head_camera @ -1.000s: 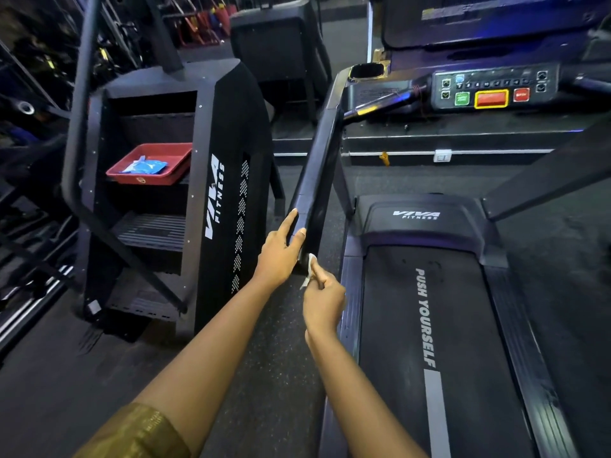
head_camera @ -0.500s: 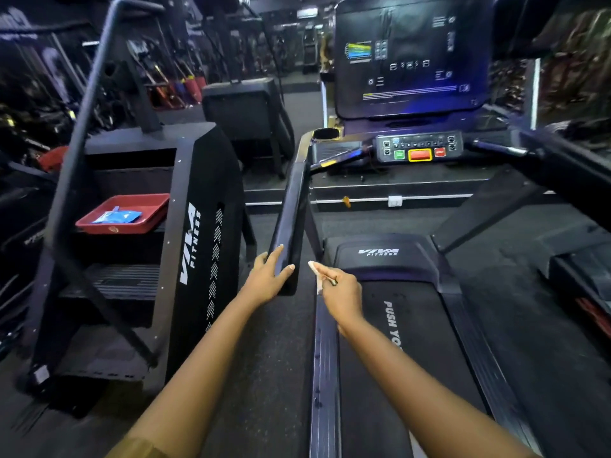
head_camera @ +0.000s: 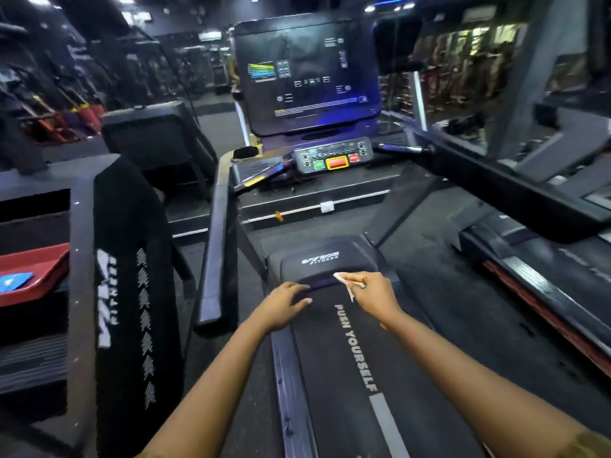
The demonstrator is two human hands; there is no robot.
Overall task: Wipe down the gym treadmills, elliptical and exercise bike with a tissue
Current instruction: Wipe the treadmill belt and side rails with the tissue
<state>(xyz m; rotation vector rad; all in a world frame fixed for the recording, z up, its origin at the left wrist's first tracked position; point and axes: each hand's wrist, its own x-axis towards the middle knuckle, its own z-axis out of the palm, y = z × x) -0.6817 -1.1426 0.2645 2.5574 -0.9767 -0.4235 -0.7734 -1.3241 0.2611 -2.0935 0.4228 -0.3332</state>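
My right hand [head_camera: 373, 297] pinches the tissue [head_camera: 342, 278] over the motor cover [head_camera: 319, 259] of the treadmill [head_camera: 287, 375]. My left hand [head_camera: 284, 304] hangs relaxed and open beside it. Next, I'd press the tissue down and sweep it across the cover.

right hand [head_camera: 375, 297] pinches tissue [head_camera: 344, 281] | left hand [head_camera: 284, 305] relaxed, above treadmill [head_camera: 334, 375] belt

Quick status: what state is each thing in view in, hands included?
Left hand, open, fingers spread over the black treadmill belt's front end.
Right hand, pinches a crumpled white tissue by the motor cover.
Large black treadmill screen, lit.
Red plastic tray, holds a blue packet.
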